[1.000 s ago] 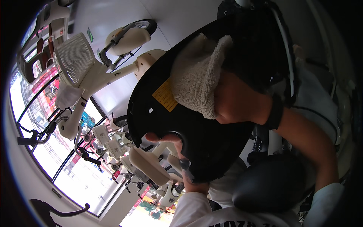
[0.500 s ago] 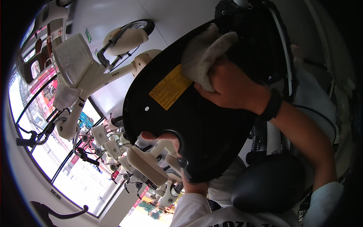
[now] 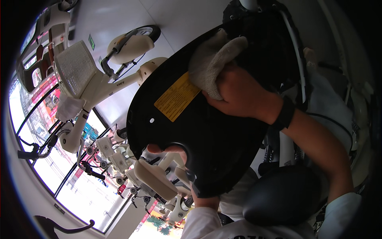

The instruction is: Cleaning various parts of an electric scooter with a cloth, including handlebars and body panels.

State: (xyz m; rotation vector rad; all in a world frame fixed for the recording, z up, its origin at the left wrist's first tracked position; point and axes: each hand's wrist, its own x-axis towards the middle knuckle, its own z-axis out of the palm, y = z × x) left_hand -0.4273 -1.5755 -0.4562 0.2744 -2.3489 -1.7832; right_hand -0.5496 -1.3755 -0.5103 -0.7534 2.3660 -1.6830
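Observation:
A large black plastic panel (image 3: 223,137) with a curved outline fills the middle of the view. It is tilted, and it bears a yellow label (image 3: 177,97) and a small oval hole. My left hand (image 3: 169,149) grips the panel at the notch in its lower left edge; thumb and part of the palm show, while the other fingers are hidden behind it. My right hand (image 3: 242,91) is closed on a light grey cloth (image 3: 209,57), pressed on the panel's face beside the label's upper right end. A dark band circles my right wrist.
A black rounded saddle (image 3: 282,195) lies close in front of me at the lower right. Left of the panel stands a cream electric bike with a basket (image 3: 75,65). Several more cream bikes (image 3: 155,179) stand near the bright window (image 3: 83,191). A black lever-like part (image 3: 63,229) shows at lower left.
The panel has shifted slightly left, its yellow label a little lower. My right hand and the cloth have moved slightly with it; both hands keep their holds.

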